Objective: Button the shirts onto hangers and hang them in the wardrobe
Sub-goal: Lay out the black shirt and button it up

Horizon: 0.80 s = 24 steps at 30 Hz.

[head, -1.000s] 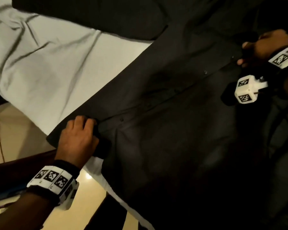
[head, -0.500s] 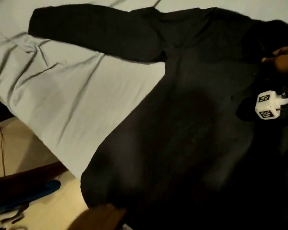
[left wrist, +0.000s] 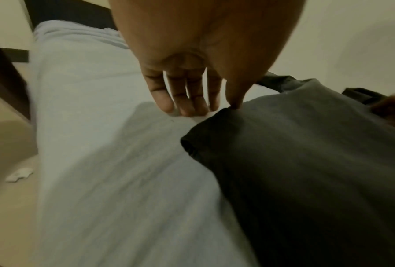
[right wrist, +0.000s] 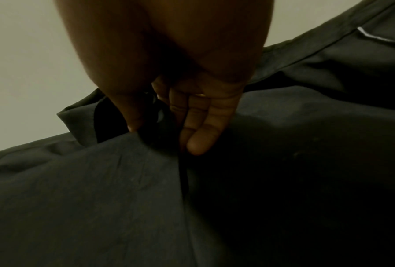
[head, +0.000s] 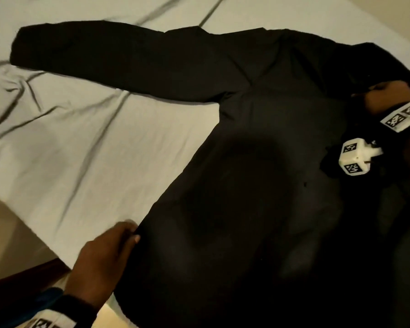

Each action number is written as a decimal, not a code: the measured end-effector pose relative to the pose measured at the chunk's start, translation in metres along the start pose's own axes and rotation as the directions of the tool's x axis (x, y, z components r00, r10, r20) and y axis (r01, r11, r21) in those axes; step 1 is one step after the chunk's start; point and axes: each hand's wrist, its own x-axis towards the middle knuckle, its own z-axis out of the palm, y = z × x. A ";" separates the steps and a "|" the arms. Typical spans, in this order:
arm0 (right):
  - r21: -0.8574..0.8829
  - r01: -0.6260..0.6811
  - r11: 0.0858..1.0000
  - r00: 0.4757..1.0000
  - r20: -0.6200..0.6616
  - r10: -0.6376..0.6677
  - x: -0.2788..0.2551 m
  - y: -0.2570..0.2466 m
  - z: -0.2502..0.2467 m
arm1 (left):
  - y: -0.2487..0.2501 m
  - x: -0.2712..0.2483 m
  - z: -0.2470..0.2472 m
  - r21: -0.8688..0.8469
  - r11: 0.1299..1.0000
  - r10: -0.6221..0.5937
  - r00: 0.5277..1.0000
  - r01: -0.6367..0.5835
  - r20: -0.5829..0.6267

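A: Where does the shirt (head: 246, 162) lie from the hands?
B: Flat on the bed sheet (head: 81, 150) — its long axis runs from the hem at the left hand (head: 102, 261) to the collar end at the right hand (head: 386, 95).
A: And the grips?
B: The right hand pinches fabric near the collar. The left hand's fingers are loose — only the thumb touches the shirt's edge. For lifting, I think the right hand is better placed.

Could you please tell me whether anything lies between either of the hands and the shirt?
Nothing visible does. The left hand touches the shirt at its side edge, where it lies on the sheet. The right hand pinches a fold of its fabric near the top.
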 end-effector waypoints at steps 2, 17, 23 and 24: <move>-0.079 -0.009 0.997 1.000 0.016 0.011 0.001 0.000 -0.002 | -0.005 -0.003 0.004 -0.093 0.993 -0.062 0.996 0.068 0.066; -0.101 0.056 0.993 0.973 -0.218 -0.077 0.014 0.033 0.022 | -0.033 -0.038 0.013 -0.751 0.529 -0.159 0.916 0.395 0.370; -0.044 0.889 0.455 0.457 0.129 -0.880 -0.117 -0.088 0.072 | -0.039 -0.045 0.017 -0.653 0.693 -0.078 0.932 0.305 0.353; -0.026 0.926 0.377 0.370 0.265 -0.890 -0.126 -0.105 0.084 | -0.043 -0.047 0.017 -0.610 0.745 -0.103 0.950 0.270 0.295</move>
